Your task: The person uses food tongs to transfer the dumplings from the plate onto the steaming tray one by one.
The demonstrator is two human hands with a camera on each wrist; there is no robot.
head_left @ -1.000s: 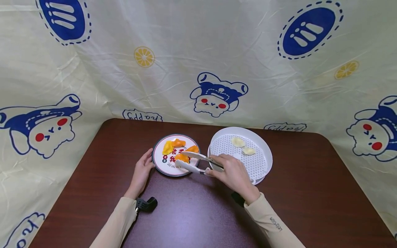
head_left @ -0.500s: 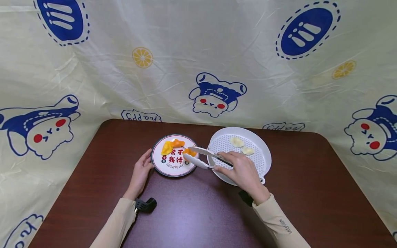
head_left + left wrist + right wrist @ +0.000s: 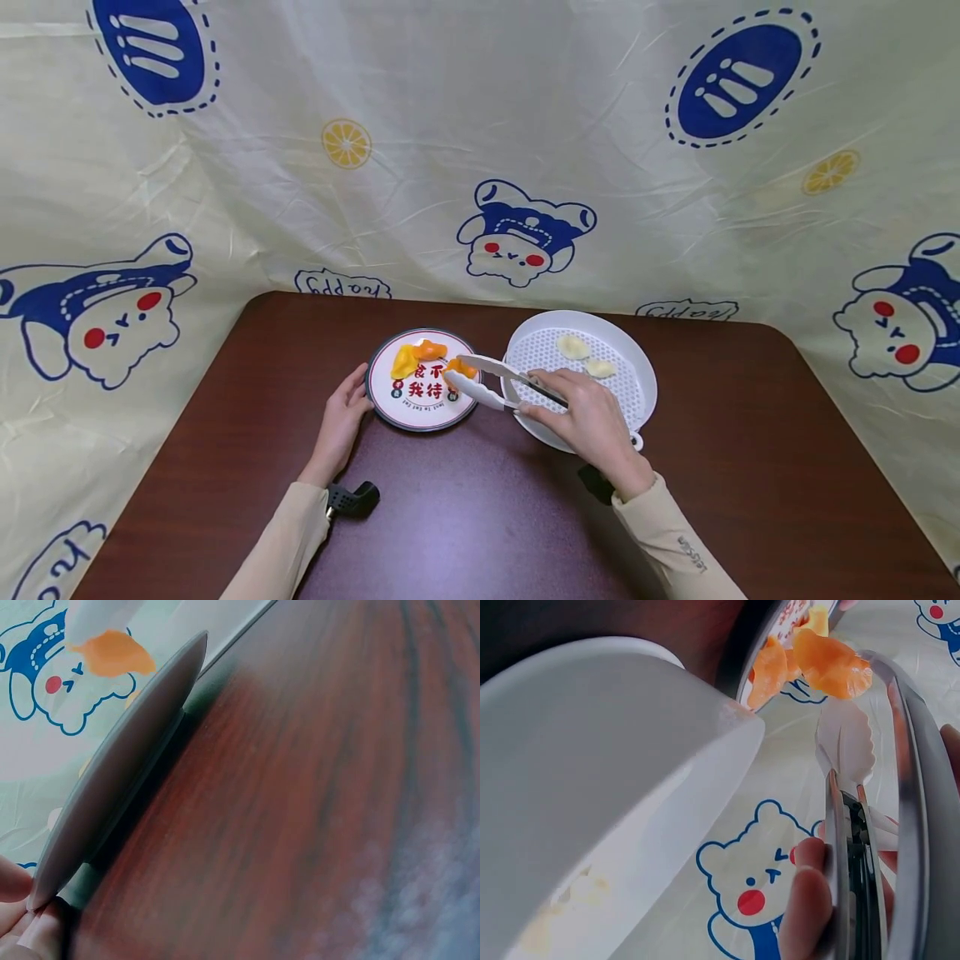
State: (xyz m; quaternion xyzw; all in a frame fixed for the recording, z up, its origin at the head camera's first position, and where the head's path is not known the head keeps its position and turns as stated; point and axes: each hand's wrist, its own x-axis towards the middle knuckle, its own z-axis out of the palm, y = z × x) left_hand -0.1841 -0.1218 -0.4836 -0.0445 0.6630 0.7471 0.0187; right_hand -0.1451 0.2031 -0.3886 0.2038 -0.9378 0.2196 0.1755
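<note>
One orange piece (image 3: pixel 459 367) is at your tongs (image 3: pixel 474 389), which have shifted right across the plate (image 3: pixel 420 417) — so it likely lies nearer the white tray (image 3: pixel 542 350). Your right hand (image 3: pixel 592 414) grips the tongs; your left hand (image 3: pixel 344 415) pinches the plate's rim. The tongs partly cover the piece — whether they clamp it, you cannot tell.

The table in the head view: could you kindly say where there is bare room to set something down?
There is bare table right of the white tray and right sleeve, left of the left hand and left sleeve, and between the sleeves. The middle is crowded: plate, tongs, right hand, white tray.
</note>
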